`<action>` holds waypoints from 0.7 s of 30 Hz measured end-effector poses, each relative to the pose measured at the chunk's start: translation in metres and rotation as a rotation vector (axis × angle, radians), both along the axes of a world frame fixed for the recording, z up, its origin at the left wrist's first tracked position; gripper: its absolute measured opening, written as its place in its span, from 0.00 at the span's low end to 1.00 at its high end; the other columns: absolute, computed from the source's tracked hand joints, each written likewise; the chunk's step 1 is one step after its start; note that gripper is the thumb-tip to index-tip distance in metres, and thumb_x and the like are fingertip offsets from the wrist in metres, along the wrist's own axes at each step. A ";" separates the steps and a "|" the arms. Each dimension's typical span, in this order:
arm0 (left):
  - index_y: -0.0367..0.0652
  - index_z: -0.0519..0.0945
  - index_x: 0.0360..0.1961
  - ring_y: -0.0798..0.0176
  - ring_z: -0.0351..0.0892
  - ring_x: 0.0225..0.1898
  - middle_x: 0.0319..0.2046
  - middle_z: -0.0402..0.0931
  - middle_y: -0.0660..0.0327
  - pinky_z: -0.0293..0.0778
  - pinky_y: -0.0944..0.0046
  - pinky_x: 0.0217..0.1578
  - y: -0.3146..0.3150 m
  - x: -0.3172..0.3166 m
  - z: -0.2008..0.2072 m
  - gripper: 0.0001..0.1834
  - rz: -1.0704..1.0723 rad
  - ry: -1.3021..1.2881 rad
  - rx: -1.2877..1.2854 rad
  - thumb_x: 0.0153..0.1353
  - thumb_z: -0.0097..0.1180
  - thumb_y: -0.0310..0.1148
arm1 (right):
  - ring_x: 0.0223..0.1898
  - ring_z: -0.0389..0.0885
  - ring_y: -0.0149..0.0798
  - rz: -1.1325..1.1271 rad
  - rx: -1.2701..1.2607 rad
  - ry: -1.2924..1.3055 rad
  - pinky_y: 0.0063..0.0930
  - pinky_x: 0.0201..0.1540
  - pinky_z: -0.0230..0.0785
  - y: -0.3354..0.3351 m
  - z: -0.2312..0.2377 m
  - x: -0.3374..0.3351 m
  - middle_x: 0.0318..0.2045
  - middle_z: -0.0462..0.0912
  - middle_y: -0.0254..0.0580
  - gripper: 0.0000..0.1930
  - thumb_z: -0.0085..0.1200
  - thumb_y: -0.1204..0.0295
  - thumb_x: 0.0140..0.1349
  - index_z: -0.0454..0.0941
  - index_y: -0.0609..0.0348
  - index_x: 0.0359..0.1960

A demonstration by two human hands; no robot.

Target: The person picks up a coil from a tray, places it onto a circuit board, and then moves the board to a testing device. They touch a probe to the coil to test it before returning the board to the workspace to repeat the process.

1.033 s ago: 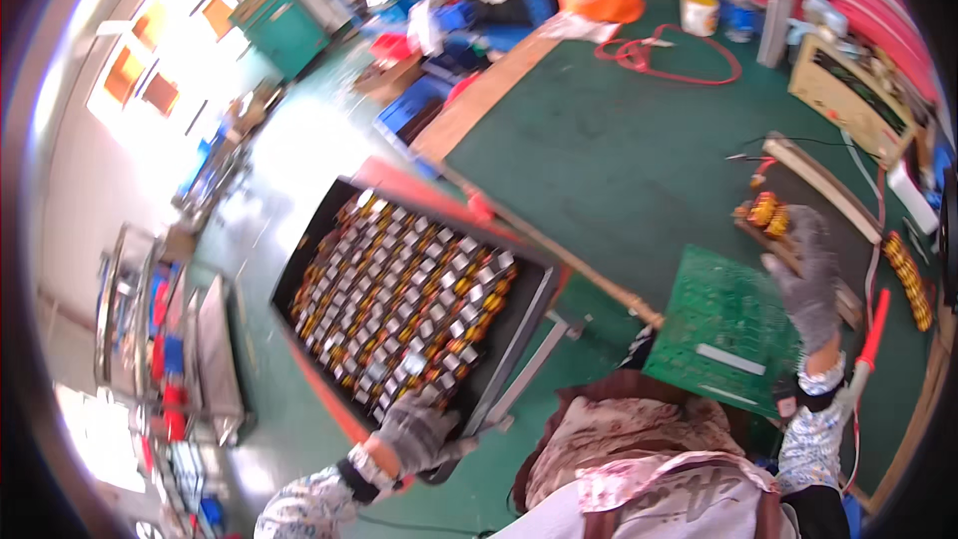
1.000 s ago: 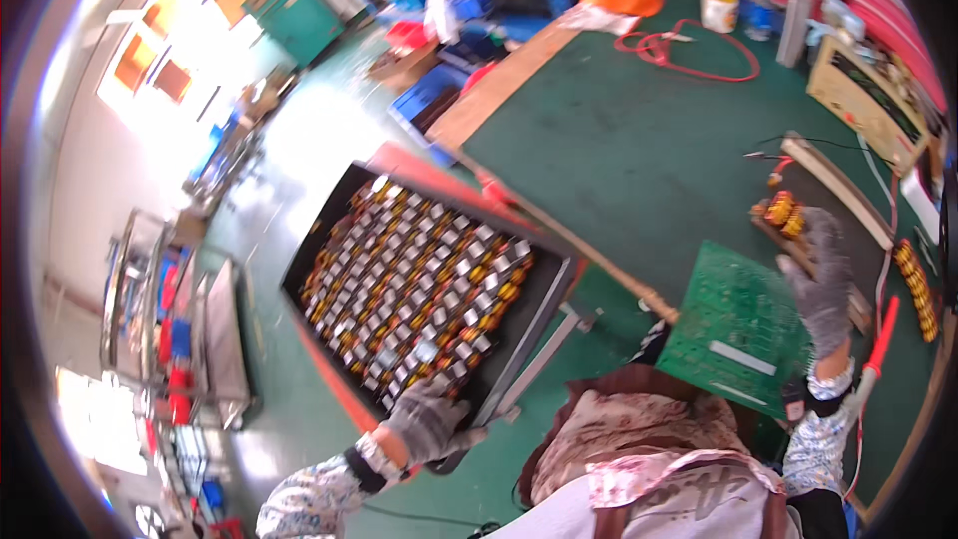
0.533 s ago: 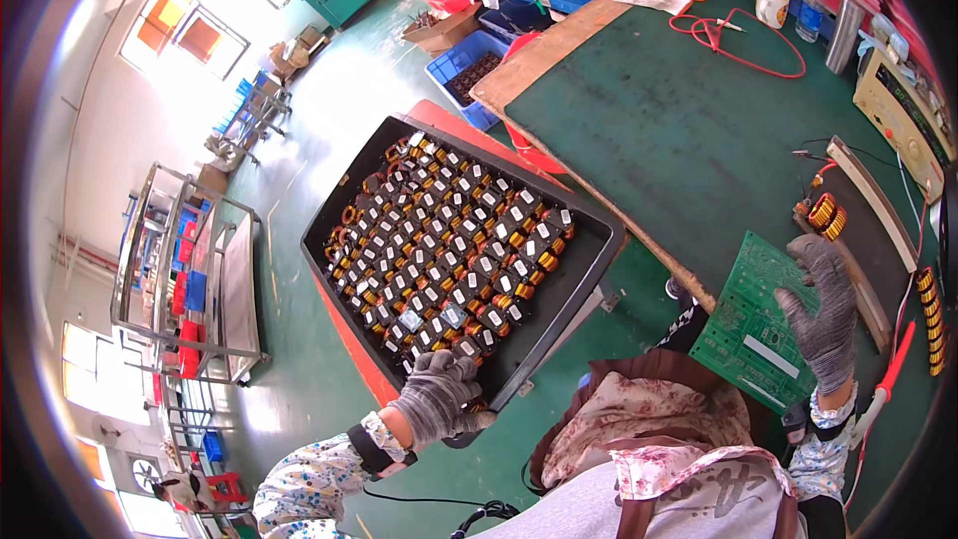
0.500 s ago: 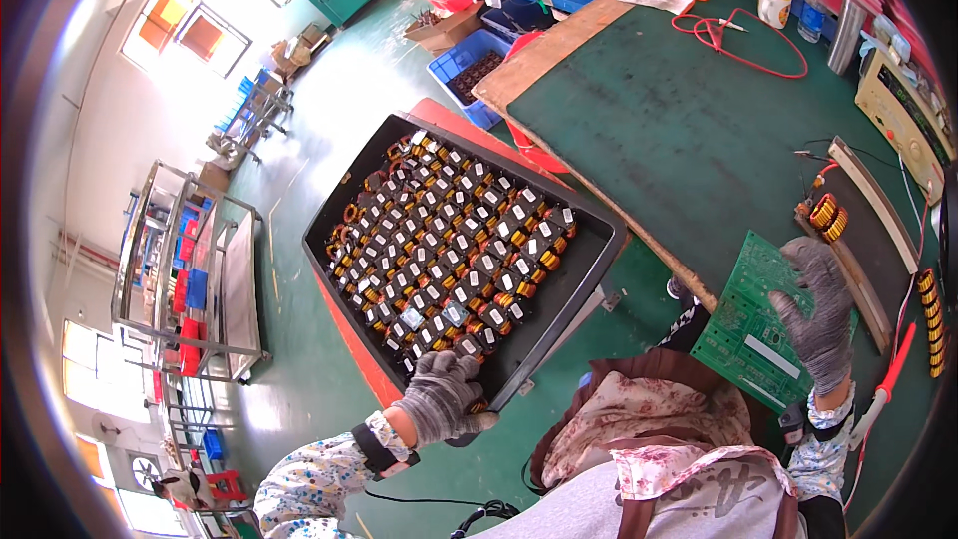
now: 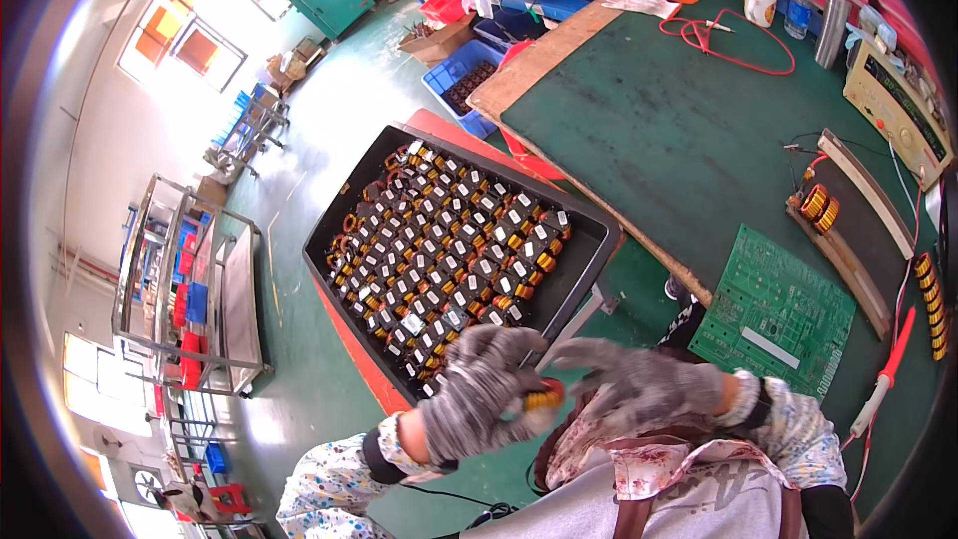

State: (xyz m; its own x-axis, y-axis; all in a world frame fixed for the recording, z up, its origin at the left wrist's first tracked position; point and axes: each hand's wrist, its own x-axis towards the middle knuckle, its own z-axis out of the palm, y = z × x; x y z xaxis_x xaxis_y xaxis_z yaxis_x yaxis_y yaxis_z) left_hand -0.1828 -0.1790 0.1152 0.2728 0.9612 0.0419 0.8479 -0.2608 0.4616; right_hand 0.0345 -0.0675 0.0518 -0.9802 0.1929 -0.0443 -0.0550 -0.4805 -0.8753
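My left hand (image 5: 477, 391), in a grey striped glove, is closed around a small copper-wound coil (image 5: 545, 395) at the near corner of the black tray (image 5: 589, 262). Rows of similar coils with black bases and white labels (image 5: 439, 250) fill most of that tray. Close by, my gloved right hand (image 5: 644, 387) reaches in from the right with its fingers stretched out toward the coil, slightly smeared by motion. Whether its fingertips touch the coil I cannot tell. A green circuit board (image 5: 773, 314) lies flat on the bench, to the right of both hands.
On the green bench (image 5: 639, 130) are a wooden-edged rig with coils (image 5: 820, 208), a row of yellow-black coils (image 5: 930, 304), a red-handled probe (image 5: 898, 347) and a beige meter (image 5: 898, 110). A blue crate (image 5: 464, 80) stands beyond the tray; metal shelving (image 5: 200, 289) is at left.
My left hand has lifted a coil from the tray and moved right. My right hand has left the circuit board and come across to the left, beside my left hand.
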 end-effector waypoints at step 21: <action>0.43 0.79 0.41 0.40 0.55 0.59 0.57 0.64 0.48 0.50 0.41 0.58 -0.080 -0.068 -0.080 0.21 0.188 0.464 -0.492 0.59 0.43 0.45 | 0.43 0.77 0.46 -1.457 1.419 -0.973 0.36 0.46 0.71 0.120 0.002 0.223 0.42 0.75 0.46 0.25 0.66 0.74 0.39 0.72 0.60 0.43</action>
